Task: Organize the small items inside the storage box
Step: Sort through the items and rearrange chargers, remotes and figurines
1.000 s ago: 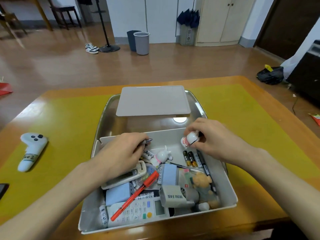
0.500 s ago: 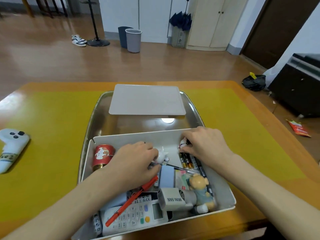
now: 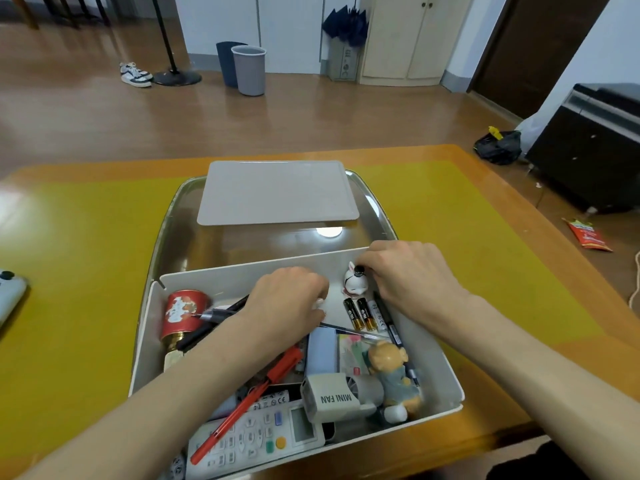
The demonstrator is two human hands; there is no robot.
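The white storage box (image 3: pixel 242 270) sits on the table in front of me, full of small items. My left hand (image 3: pixel 287 303) is curled in the box's middle, gripping dark pens (image 3: pixel 221 311) that stick out leftward toward a red tin (image 3: pixel 183 315). A small white piece shows at its fingertips. My right hand (image 3: pixel 412 275) pinches the top of a white figurine (image 3: pixel 355 284) standing in the back right corner. Batteries (image 3: pixel 360 313) lie just in front of it. Nearer me lie a red pen (image 3: pixel 249 400), a remote (image 3: pixel 256 438), a mini fan (image 3: pixel 332 396) and a bear figure (image 3: pixel 391 372).
The box rests on a metal tray (image 3: pixel 173 220), and a grey lid (image 3: pixel 277 192) lies on the tray's far end. A yellow mat (image 3: pixel 86 254) covers the wooden table. A white controller (image 3: pixel 10 296) lies at the left edge.
My right hand has lowered the white figurine into the box's back right corner. My left hand moved right toward the middle, uncovering the red tin. The view shifted slightly left.
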